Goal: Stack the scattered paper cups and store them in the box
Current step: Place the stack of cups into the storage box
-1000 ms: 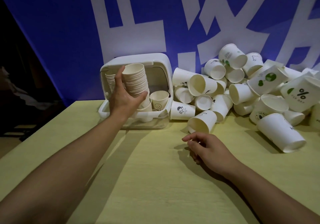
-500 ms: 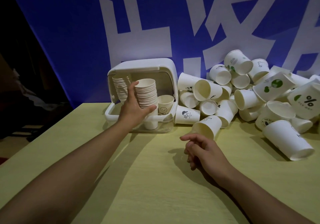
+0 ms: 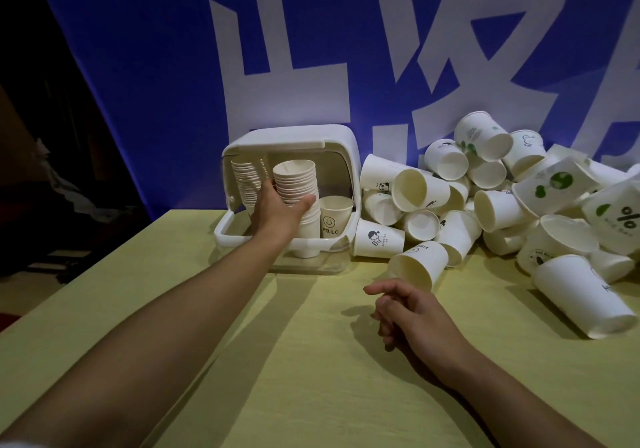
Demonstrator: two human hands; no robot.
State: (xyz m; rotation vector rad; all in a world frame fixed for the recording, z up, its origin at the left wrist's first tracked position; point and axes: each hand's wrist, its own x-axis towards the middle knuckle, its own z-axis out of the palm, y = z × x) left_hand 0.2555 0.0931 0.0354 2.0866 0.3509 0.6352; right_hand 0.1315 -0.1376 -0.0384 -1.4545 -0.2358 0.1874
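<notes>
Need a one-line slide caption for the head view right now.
Left hand holds a cup stack inside the white box; right hand rests open near the loose cup pile.

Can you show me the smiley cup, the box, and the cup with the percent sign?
smiley cup (image 3: 331, 221), head view, on its printed side.
box (image 3: 341, 136), head view, on its white top.
percent cup (image 3: 623, 214), head view, on its printed side.

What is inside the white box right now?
Inside the white box: a tall cup stack at the back left, a second stack gripped by the left hand, and a single HELLO cup on the right. The hand hides the stacks' lower parts.
</notes>
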